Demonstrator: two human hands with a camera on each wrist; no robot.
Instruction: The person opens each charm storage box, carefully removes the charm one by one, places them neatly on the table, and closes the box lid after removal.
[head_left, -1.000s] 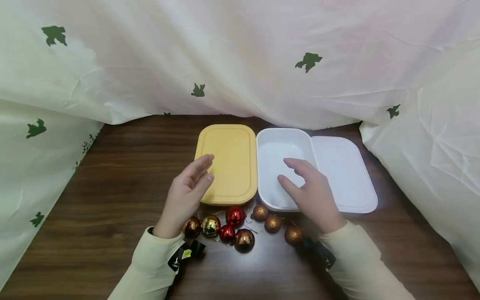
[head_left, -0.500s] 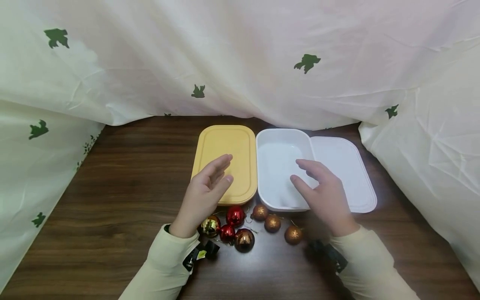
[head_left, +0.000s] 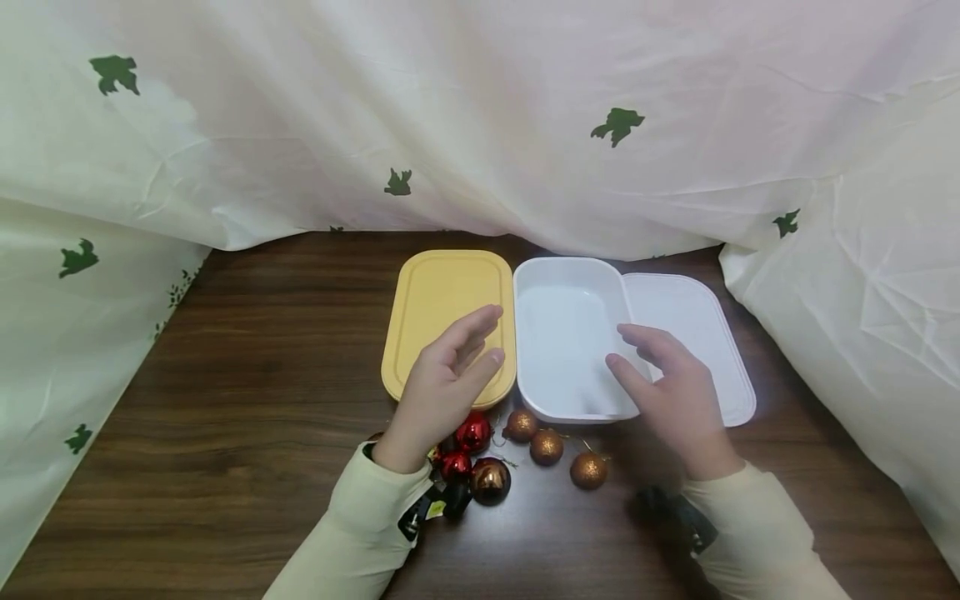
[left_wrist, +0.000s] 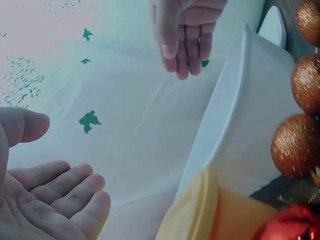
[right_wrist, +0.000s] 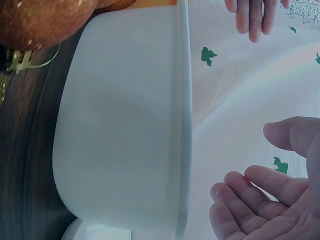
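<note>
My left hand hovers over the yellow lid of a rectangular box, its fingers extended, thumb apart, nothing held. Farther right, my right hand hangs over the right edge of an uncovered white box, with loosely bent fingers around no object. Both palms face each other, and the right wrist view shows the bare right palm beside the box's outer wall. Shiny ornament balls lie in front of the boxes: a red ball, a smaller red ball and a brown ball. My left wrist hides others.
Three glittery copper balls lie before the white box. A flat white lid rests on the dark wood table, right against that box. White cloth with green bird shapes encloses the back and sides.
Both hands have moved to the right, the left one farther across the yellow lid. The left wrist now covers the gold ball and most of the leftmost brown one. Boxes and balls stay put.
</note>
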